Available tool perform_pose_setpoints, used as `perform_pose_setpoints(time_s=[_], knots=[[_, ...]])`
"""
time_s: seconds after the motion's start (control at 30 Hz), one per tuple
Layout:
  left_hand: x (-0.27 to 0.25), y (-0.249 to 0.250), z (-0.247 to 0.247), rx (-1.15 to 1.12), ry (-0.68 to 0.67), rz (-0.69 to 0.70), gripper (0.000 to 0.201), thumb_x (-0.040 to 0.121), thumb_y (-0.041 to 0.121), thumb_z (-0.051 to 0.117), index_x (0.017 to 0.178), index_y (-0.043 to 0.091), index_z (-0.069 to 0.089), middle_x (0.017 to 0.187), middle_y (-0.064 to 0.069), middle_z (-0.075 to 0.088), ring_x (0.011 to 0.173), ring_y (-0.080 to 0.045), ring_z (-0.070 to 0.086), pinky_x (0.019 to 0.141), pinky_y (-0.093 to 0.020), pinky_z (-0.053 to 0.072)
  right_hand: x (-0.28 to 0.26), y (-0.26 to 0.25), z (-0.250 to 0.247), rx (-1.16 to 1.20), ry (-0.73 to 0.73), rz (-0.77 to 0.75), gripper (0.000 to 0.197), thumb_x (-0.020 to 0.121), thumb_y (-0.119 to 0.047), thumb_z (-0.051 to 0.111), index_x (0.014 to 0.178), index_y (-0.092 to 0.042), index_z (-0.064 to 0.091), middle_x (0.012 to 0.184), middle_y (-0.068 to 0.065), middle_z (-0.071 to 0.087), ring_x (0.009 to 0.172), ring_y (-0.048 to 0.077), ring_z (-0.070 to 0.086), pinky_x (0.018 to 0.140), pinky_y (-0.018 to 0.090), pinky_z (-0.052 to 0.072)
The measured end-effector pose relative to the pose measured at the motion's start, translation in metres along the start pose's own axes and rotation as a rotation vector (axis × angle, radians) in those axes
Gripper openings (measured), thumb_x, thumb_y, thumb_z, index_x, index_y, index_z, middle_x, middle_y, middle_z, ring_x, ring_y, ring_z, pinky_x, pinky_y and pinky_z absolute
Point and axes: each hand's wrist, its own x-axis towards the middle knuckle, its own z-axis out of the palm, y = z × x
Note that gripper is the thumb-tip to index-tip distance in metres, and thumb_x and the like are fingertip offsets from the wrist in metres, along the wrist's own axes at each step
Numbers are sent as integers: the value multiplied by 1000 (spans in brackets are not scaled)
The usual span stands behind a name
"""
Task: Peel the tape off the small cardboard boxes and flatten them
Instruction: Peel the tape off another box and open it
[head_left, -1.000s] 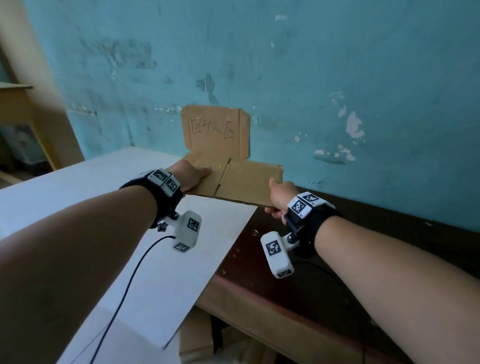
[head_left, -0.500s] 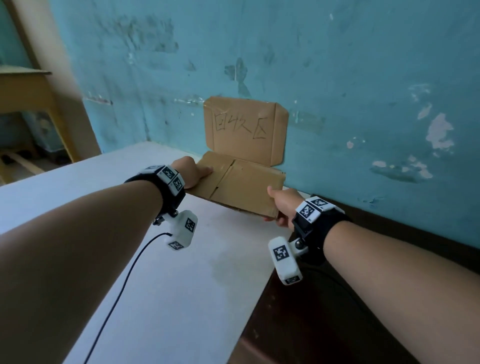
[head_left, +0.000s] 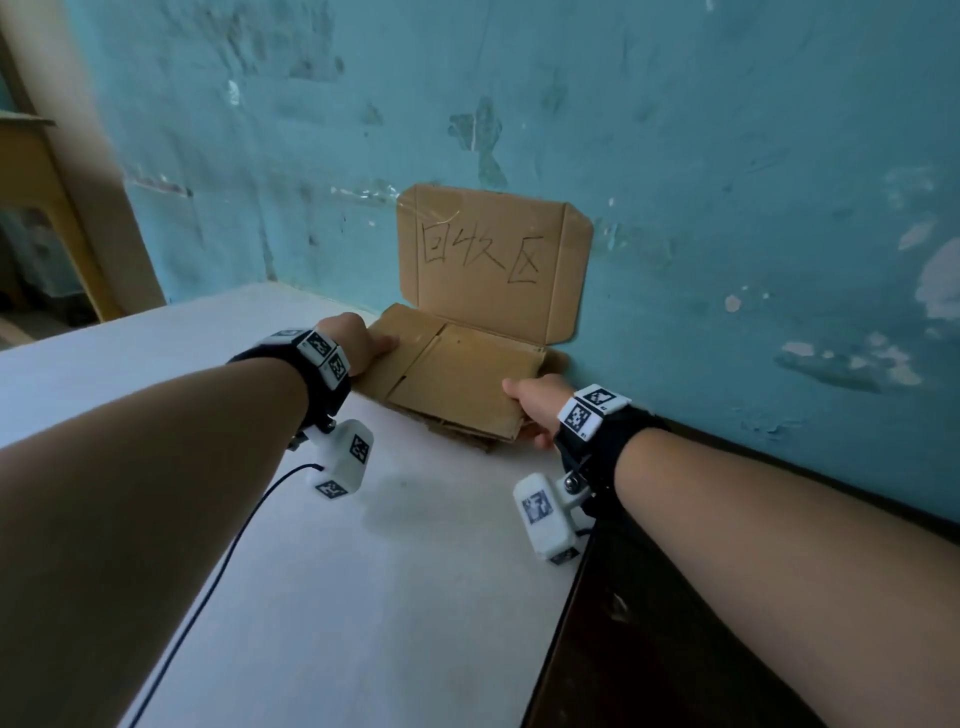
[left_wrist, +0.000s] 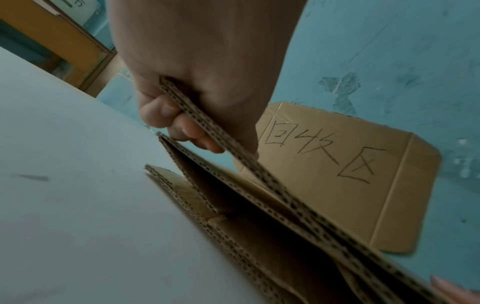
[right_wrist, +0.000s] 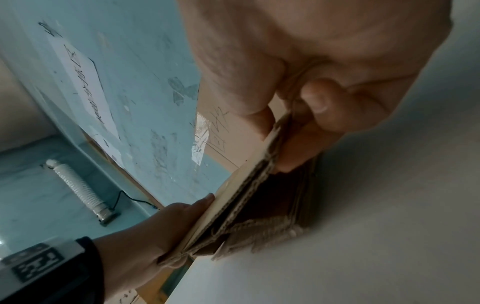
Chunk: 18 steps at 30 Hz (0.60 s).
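A cardboard sign (head_left: 493, 260) stands upright against the teal wall (head_left: 727, 156) at the centre of the head view, hand-lettered in dark pen with the characters 回收区; a strip of clear tape glints at its upper left corner. In the right wrist view, a white paper sheet (right_wrist: 78, 67) in the upper left, stuck on the same wall, carries handwriting too blurred to read.

Just below the sign, the flattened cardboard box (head_left: 457, 379) lies nearly level over the white tabletop (head_left: 363, 597), its long axis running from the frame's left to right, roughly along the wall. It sits on top of other flattened cardboard pieces (head_left: 467, 436), its near edge raised slightly.

The left hand (head_left: 358, 338) pinches the box's left end, thumb on top, fingers (left_wrist: 182, 123) curled beneath the corrugated edge. The right hand (head_left: 535, 400) clamps the right near corner, thumb above and fingers (right_wrist: 306, 144) below.
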Motion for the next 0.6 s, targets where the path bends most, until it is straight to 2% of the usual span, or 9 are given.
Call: perform_pose_setpoints(time_s=[0.1, 0.17, 0.23, 0.33, 0.4, 0.47, 0.5, 0.6], knots=[[16, 2, 6, -2, 4, 11, 63, 96, 66, 49, 96, 3, 55, 101, -17, 63, 89, -33, 57, 78, -36, 45, 9, -6, 0, -26, -33, -1, 41, 99, -35, 58, 127, -4, 56, 106, 11, 67, 67, 27, 66, 35, 18, 36], [25, 2, 12, 2, -4, 8, 64, 96, 68, 48, 95, 5, 57, 100, -16, 65, 89, -33, 59, 78, -37, 46, 12, -7, -2, -17, -73, 9, 26, 102, -27, 54, 111, -3, 55, 87, 11, 63, 39, 18, 62, 29, 11, 32], [33, -1, 20, 8, -16, 3, 64, 95, 68, 48, 96, 5, 56, 100, -16, 64, 88, -33, 58, 79, -37, 46, 13, -6, -2, -54, -104, 30, 23, 104, -26, 51, 91, -6, 53, 74, 8, 56, 23, 11, 50, 28, 9, 30], [38, -3, 26, 67, -26, 11, 63, 97, 67, 47, 98, 5, 58, 106, -17, 67, 89, -32, 57, 81, -37, 47, 18, -4, 1, -116, -165, 51, 30, 105, -25, 47, 80, -9, 48, 72, 7, 51, 24, 10, 48, 28, 9, 29], [41, -2, 26, 104, -29, 15, 67, 96, 66, 49, 112, 2, 60, 109, -16, 63, 95, -33, 58, 87, -40, 48, 19, -4, -2, -176, -179, 70, 30, 104, -27, 48, 81, -9, 48, 73, 7, 53, 29, 10, 51, 28, 8, 28], [42, -3, 26, 80, -16, 7, 73, 92, 63, 60, 133, 4, 50, 125, -19, 56, 111, -38, 59, 95, -47, 49, 19, -5, -6, -258, -204, 102, 35, 104, -32, 50, 80, -8, 48, 68, 6, 52, 23, 9, 45, 29, 7, 27], [45, -4, 27, 61, 2, 20, 74, 90, 62, 65, 136, 7, 45, 131, -20, 54, 116, -40, 58, 97, -50, 49, 18, -6, -9, -261, -220, 116, 37, 104, -34, 51, 79, -8, 47, 65, 5, 50, 20, 8, 41, 29, 6, 26], [45, -3, 24, 125, -36, 69, 59, 92, 59, 64, 125, 11, 54, 125, -13, 63, 111, -35, 61, 96, -47, 50, 22, -5, -14, -254, -236, 120, 38, 103, -33, 55, 74, -12, 43, 51, 1, 38, 22, 9, 32, 32, 5, 23]])
